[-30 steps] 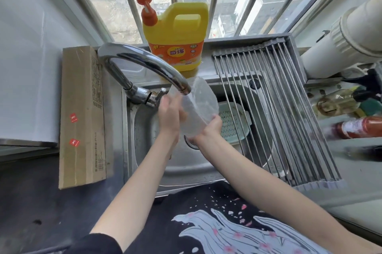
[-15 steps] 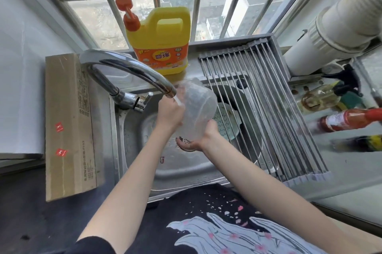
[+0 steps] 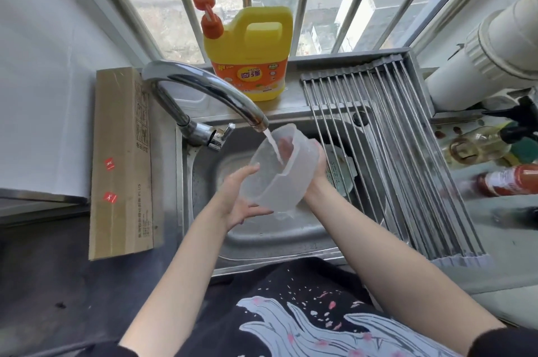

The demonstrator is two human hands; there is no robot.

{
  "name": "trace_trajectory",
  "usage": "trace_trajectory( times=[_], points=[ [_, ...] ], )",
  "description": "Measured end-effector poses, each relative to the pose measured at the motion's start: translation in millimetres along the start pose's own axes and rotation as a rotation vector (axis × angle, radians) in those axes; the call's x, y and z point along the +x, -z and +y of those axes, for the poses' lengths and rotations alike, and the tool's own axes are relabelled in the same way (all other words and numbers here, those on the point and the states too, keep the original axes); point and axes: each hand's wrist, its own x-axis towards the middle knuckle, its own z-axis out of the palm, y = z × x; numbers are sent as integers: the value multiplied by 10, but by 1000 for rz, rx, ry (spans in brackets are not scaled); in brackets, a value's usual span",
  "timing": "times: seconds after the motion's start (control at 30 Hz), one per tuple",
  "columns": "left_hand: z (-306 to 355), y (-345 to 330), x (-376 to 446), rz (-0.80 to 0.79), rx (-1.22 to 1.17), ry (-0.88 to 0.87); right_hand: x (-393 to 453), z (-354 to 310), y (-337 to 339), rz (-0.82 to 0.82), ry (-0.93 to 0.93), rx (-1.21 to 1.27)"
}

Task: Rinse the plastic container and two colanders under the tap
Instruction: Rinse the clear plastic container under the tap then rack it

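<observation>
A translucent plastic container (image 3: 279,179) is held tilted over the steel sink (image 3: 262,243), its mouth turned up toward the chrome tap (image 3: 209,89). A stream of water (image 3: 273,147) runs from the spout into it. My left hand (image 3: 238,199) cups its lower left side and base. My right hand (image 3: 316,170) grips the right side, with fingers showing through the wall near the rim. A pale green colander (image 3: 340,170) lies in the sink behind the container, mostly hidden by it and by the rack.
A roll-up steel drying rack (image 3: 393,153) covers the sink's right half. A yellow detergent jug (image 3: 250,51) stands on the sill behind the tap. A cardboard box (image 3: 122,158) lies left of the sink. Bottles (image 3: 506,179) lie on the counter at right.
The container has turned from mouth-sideways to mouth-up under the spout, and water now pours in. My left hand dropped from the rim to the base; my right hand shifted up the right side.
</observation>
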Motion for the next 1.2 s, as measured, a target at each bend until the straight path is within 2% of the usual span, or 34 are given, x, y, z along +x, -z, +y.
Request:
trace_trajectory(
  times=[0.07, 0.13, 0.23, 0.3, 0.37, 0.47, 0.53, 0.57, 0.6, 0.67, 0.73, 0.8, 0.87, 0.93, 0.97, 1.03, 1.07, 1.1, 1.13, 1.17, 1.2],
  points=[
    [-18, 34, 32, -2, -64, 118, -122, -112, -90, -173, -52, 0],
    [-81, 28, 118, 66, -19, 104, -125, -210, -99, -222, -34, -78],
    [-93, 66, 293, 189, 141, 30, -113, -341, -144, -257, 6, -392],
    [-30, 121, 345, 269, 194, -46, -70, -424, -115, -191, 80, -629],
    [41, 150, 348, 299, 223, -95, -120, -498, -99, -59, 276, -859],
    [87, 156, 327, 321, 256, -105, -376, -481, -143, 66, 777, -1040],
    [66, 162, 359, 344, 261, -137, -552, -377, -157, -39, 1114, -1282],
    [54, 154, 374, 338, 267, -163, -568, -300, -143, -184, 1160, -1447],
    [47, 129, 376, 313, 278, -195, -581, -222, -141, -338, 1061, -1654],
    [31, 79, 377, 253, 271, -251, -520, 7, -120, -496, 636, -2064],
    [16, 54, 385, 272, 273, -307, -468, 271, -96, -543, 394, -2130],
    [-2, 89, 418, 404, 386, -373, -444, 478, -63, -609, 334, -1997],
    [-65, 172, 475, 493, 432, -391, -436, 504, 21, -712, 297, -2021],
    [-109, 241, 478, 527, 393, -383, -372, 301, 165, -828, 343, -2339],
    [-113, 288, 498, 533, 392, -372, -331, 171, 218, -851, 383, -2529],
    [-99, 333, 533, 498, 428, -315, -276, -66, 281, -882, 461, -2752],
    [-84, 330, 540, 470, 454, -279, -191, -128, 312, -857, 515, -2817],
    [-63, 313, 538, 440, 484, -239, -114, -182, 307, -742, 581, -2948],
    [-35, 292, 539, 411, 514, -182, -67, -226, 264, -499, 628, -3097],
    [-18, 272, 551, 372, 528, -107, -89, -259, 178, -161, 623, -3236],
    [5, 241, 529, 325, 522, -24, -155, -294, 95, 93, 609, -3303]
  ],
)
